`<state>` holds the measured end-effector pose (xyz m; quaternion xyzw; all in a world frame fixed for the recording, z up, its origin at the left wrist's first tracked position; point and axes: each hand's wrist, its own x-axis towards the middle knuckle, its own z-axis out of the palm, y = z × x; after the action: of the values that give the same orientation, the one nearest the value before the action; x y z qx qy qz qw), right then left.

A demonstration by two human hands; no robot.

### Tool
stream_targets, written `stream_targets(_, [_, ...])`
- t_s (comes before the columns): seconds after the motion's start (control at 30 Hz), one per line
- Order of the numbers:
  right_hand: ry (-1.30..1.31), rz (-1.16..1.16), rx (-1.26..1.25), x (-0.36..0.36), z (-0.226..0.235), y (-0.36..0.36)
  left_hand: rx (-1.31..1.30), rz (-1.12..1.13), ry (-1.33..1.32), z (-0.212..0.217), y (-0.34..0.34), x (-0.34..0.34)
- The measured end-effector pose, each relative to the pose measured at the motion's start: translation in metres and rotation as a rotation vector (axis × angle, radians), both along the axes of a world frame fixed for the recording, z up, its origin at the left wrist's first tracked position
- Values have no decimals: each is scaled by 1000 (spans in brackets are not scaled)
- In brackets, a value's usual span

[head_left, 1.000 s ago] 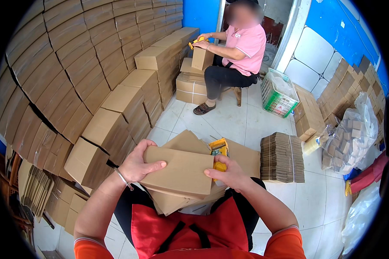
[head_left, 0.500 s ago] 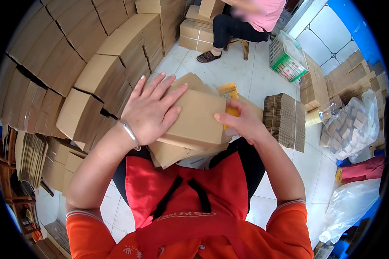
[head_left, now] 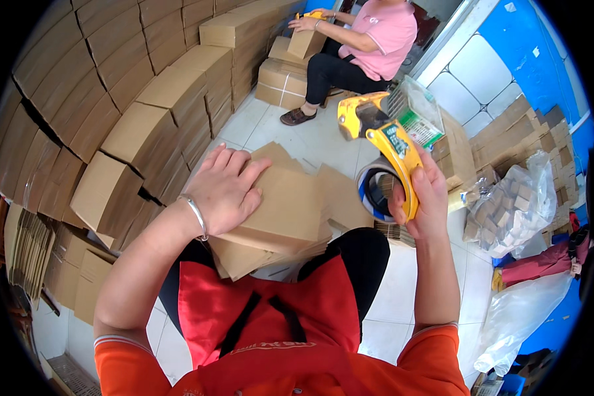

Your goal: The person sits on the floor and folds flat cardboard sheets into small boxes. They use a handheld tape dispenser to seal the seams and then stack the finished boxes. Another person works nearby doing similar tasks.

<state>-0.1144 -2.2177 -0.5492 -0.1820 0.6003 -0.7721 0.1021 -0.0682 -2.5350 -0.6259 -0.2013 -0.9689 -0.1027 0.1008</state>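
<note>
A tan cardboard box [head_left: 285, 210] lies on top of loose flat cardboard sheets [head_left: 234, 259] over my lap. My left hand [head_left: 226, 191], a silver bangle at its wrist, rests palm down on the box's left part, fingers spread. To the right of the box and raised above it, my right hand [head_left: 424, 191] is wrapped round the handle of a yellow tape dispenser [head_left: 401, 155]. A roll of tape sits in the dispenser, and its black and yellow head points up and left, apart from the box.
Stacked cartons [head_left: 119, 72] wall the left side. Across from me a person in a pink shirt [head_left: 389, 33] sits with a small box and a yellow tool. On the right are a green and white basket [head_left: 419, 125] and a clear bag of small boxes [head_left: 511, 204].
My right hand has lifted the tape dispenser off the box's right side, up and to the right. My left hand stays on the box. The view has shifted, showing more of the other person.
</note>
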Motion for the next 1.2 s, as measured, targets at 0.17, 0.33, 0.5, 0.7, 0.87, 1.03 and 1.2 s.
stream_targets(0.17, [10, 121, -42, 1, -9, -3, 82, -22, -100, 0, 7, -8])
stream_targets(0.33, [-33, 262, -148, -2, -16, -9, 359, -76, -128, -1, 13, -15])
stream_targets(0.5, [-6, 356, -175, -5, -23, -18, 703, -143, -9, -6, 19, -17])
stream_targets(0.7, [-55, 426, -143, -11, -27, -44, 1410, -35, -442, -10, 1, -31])
stream_targets(0.87, [-34, 428, 2, -21, -41, -60, 1546, 80, -556, 2, -1, -25])
stream_targets(1.03, [-64, 424, 33, -17, -40, -51, 1865, 98, -830, 28, -8, -1])
stream_targets(1.2, [-49, 391, 49, -17, -39, -55, 1845, 172, -942, 45, -8, 20])
